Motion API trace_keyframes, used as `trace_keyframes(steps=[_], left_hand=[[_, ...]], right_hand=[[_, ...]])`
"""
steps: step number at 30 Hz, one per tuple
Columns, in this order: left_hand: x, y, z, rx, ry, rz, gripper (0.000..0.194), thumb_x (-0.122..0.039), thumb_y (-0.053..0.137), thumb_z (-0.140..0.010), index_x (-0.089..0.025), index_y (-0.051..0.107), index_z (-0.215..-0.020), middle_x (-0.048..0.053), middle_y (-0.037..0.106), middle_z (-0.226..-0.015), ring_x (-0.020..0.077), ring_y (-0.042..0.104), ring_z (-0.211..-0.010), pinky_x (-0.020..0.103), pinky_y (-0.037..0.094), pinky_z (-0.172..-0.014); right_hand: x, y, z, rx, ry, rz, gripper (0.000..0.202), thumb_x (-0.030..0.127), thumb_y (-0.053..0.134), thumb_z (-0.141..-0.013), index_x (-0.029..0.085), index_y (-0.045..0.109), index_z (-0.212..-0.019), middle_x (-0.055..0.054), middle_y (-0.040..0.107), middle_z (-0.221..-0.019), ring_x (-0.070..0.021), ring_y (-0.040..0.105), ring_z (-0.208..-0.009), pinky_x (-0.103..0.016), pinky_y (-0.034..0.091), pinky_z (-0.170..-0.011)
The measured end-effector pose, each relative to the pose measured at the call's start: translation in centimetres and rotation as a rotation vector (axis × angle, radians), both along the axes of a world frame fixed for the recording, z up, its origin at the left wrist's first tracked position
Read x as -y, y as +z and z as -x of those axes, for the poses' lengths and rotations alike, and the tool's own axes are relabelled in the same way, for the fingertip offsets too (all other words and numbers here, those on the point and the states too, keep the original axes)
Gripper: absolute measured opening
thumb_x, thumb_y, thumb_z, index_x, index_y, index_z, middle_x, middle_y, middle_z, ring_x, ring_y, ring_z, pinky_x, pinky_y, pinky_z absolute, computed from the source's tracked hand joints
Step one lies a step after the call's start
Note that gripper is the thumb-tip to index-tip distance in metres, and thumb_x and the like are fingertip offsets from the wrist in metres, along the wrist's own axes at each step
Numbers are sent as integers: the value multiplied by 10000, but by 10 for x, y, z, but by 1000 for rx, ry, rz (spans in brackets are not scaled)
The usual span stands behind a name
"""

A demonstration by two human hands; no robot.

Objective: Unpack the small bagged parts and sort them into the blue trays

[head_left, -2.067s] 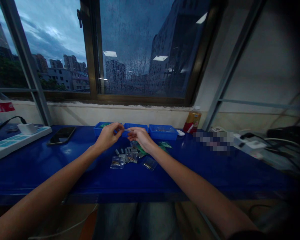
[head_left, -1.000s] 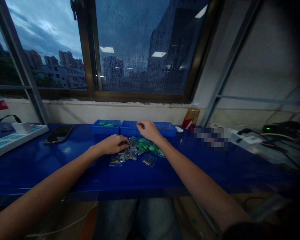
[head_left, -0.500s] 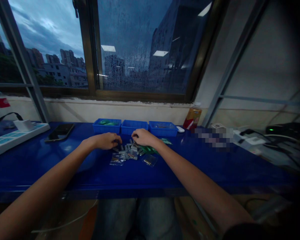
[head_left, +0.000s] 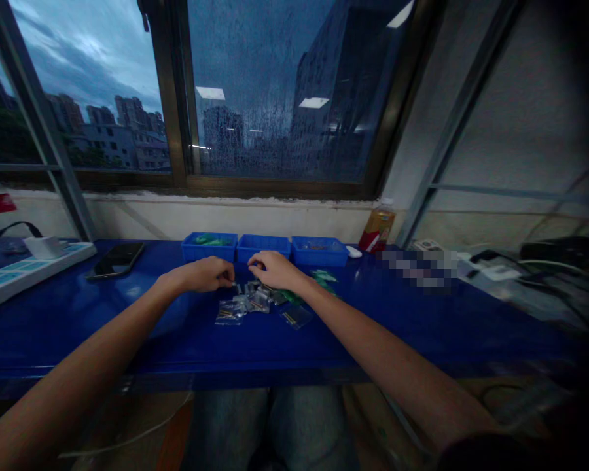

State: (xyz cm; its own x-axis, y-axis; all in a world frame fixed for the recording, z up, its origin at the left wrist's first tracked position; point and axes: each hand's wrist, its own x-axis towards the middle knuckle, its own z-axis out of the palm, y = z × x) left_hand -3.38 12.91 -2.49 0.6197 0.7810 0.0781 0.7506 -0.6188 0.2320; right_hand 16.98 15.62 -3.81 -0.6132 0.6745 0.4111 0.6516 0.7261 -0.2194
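While the L hand (head_left: 212, 273) curls by the bags' (head_left: 258, 302) L edge, the R hand (head_left: 275, 269) bends over their far side; can't tell if either's gripping. Bags lie on the surface (head_left: 275, 353), nr 3 bins (head_left: 265, 241).

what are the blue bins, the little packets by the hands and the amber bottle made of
Blue bins: probably hard molded plastic with a slight sheen, going by the even color and straight walls. Packets: seemingly thin, glossy clear plastic film; contents show through, surfaces catch light. Bottle: smooth, likely clear plastic, perhaps glass; amber contents seem to show through.
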Motion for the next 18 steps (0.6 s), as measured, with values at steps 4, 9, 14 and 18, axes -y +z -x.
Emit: trace_keyframes(steps=[4,9,14,18], left_hand=[[-3,0,-8,115,9,-177,217,-238,409,-822,-165,602,-888,61,649,-890,185,590,-823,278,409,-746],[1,2,-14,391,84,-263,186,-266,394,-838,-160,482,-964,57,630,-810,183,610,-751,277,442,-664],[5,4,-18,507,79,-270,163,-269,396,-844,-168,419,-970,39,610,-756,174,615,-707,271,454,-623],[8,5,-20,508,80,-301,180,-274,349,-866,-162,446,-968,45,603,-773,167,605,-701,275,457,-625]], right_hand=[[7,2,5,-106,129,-87,211,206,553,-738,155,593,-939,-27,572,-764,-133,514,-721,-242,368,-662],[9,4,6,-250,134,-116,291,239,586,-726,158,523,-998,-23,546,-810,-134,503,-724,-246,378,-657],[12,6,7,-258,183,-173,184,231,563,-757,168,545,-929,-14,531,-788,-127,501,-720,-242,380,-671],[12,7,8,-282,172,-179,122,220,507,-802,159,550,-897,-25,541,-787,-126,502,-710,-244,377,-668]])
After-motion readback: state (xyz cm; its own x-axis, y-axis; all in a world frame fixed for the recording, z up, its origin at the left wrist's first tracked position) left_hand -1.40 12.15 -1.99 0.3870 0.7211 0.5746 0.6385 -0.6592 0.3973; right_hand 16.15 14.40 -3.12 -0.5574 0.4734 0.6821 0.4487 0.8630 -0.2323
